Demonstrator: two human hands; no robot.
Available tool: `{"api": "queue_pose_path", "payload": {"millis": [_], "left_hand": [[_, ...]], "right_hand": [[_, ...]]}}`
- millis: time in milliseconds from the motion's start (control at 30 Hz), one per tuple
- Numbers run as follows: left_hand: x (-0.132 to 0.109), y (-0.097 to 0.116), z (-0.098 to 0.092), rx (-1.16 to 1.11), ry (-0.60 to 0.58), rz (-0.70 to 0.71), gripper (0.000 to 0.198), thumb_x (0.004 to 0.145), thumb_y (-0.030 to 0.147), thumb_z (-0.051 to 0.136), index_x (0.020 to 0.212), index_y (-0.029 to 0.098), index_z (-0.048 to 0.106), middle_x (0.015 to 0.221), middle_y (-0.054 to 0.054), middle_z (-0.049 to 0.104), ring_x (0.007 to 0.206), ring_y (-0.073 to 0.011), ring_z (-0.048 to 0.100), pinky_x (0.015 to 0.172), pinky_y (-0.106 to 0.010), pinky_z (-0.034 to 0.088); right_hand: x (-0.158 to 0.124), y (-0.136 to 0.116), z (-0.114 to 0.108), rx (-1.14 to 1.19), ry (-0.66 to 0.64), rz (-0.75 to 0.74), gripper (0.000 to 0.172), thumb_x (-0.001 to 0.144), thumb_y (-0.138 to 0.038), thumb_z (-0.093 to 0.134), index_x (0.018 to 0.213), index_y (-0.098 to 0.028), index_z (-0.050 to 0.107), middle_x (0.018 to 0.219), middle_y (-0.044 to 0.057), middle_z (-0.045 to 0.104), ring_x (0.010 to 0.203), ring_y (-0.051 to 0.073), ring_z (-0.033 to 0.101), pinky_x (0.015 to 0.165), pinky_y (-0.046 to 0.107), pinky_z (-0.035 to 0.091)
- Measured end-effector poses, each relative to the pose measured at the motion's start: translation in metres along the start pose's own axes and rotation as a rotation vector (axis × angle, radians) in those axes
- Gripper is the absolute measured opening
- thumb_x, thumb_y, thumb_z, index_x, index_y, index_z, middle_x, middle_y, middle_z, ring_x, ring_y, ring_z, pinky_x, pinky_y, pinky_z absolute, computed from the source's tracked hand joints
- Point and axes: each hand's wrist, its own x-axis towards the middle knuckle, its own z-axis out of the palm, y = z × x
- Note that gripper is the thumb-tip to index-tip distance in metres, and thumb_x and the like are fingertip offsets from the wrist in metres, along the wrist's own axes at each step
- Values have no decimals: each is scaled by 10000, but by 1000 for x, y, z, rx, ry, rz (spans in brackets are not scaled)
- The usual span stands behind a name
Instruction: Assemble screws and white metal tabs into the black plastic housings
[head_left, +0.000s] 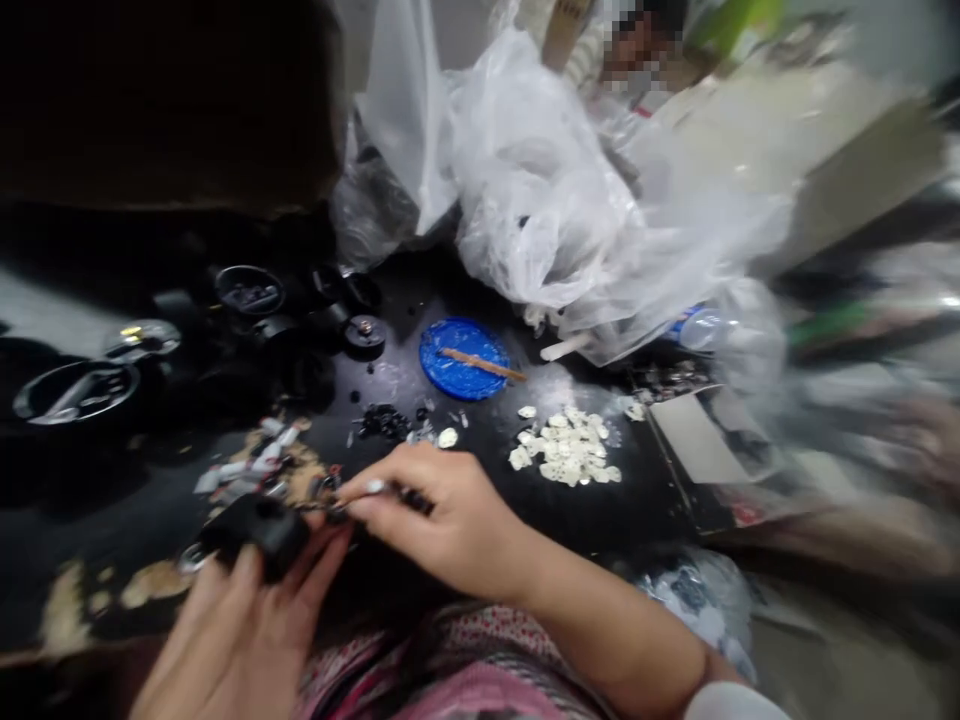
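Note:
At the lower left, my left hand [244,625] is closed around a black, box-like plastic part [262,535]. My right hand [457,520] is closed in a pinch just right of that part. A slim dark tool with a pale end [405,495] sticks out between its fingers; blur hides its exact kind. The fingertips of both hands meet over small dark and red bits. Just behind lies a pile of small white pieces [255,465] on something tan. Small black parts [384,420] and one pale disc [448,437] lie beyond my right hand.
Past my hands, a blue lid [439,370] smeared with white carries a brown stick [484,363]. Many pale discs [570,450] lie to its right. Clear plastic bags [540,190] crowd the back. Round black housings [365,335] stand left; an open carton [697,435] sits right.

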Motion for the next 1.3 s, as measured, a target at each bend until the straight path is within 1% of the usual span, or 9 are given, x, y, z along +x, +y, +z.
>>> {"api": "queue_pose_path", "payload": {"millis": [67,133,200,400,533,733,1033,1133,1300], "left_hand": [[-15,7,25,-49,128,-92,343,856,214,532,1175,241,657,1130,-39,734,1005,-234,689,819,-313,578],[-19,11,35,-97,201,-143,352,869,197,480,1176,202,654,1087,-74,746,952,-229,708,787,-294,584],[-19,12,35,-88,216,-115,329,868,210,498,1151,192,664,1092,-85,744,965,-233,704,801,-290,575],[-22,6,28,38,114,38,263,774,239,683,1035,238,713,1078,-34,752,993,-231,692,827,-275,557],[-23,8,32,35,179,43,219,815,237,628,1008,263,726,1026,-10,764,977,-227,699,828,-290,558],[-18,15,32,-147,290,-87,277,841,172,464,794,156,737,717,-63,754,773,-224,737,754,-281,577],[-20,7,26,-41,155,-19,172,757,194,608,858,210,746,815,-28,773,814,-202,730,768,-270,574],[-24,6,28,2,191,-2,181,751,198,627,873,250,750,828,-7,772,804,-183,726,733,-243,577],[-30,6,30,178,180,147,180,680,319,772,858,318,739,848,26,770,827,-179,721,768,-237,559]], "right_hand": [[-2,0,-1,164,77,112,78,845,-229,644,880,-163,667,802,-5,702,722,99,637,685,206,472],[-3,-1,-2,232,77,165,55,824,-214,658,849,-165,663,755,-20,681,693,98,626,663,201,477],[-3,-2,-3,216,52,146,38,827,-188,641,854,-173,664,765,-20,681,716,102,632,689,207,483],[-5,-2,-1,73,31,82,57,836,-167,618,876,-172,658,820,-1,698,747,107,640,707,215,483],[-10,-3,-3,90,100,8,48,838,-169,602,858,-184,644,819,3,689,741,112,634,708,230,495],[-11,-7,-8,206,100,95,24,833,-179,637,852,-191,645,786,-23,676,716,92,628,677,200,496],[-11,-10,-4,392,70,205,24,805,-185,669,822,-195,657,803,-25,698,733,100,642,674,203,506],[-12,-10,-2,302,51,149,16,827,-180,637,842,-185,641,826,-5,702,751,109,651,687,214,501],[-17,-9,1,-96,53,-119,99,857,-94,529,865,-157,606,843,35,694,789,127,627,776,263,457]]}}
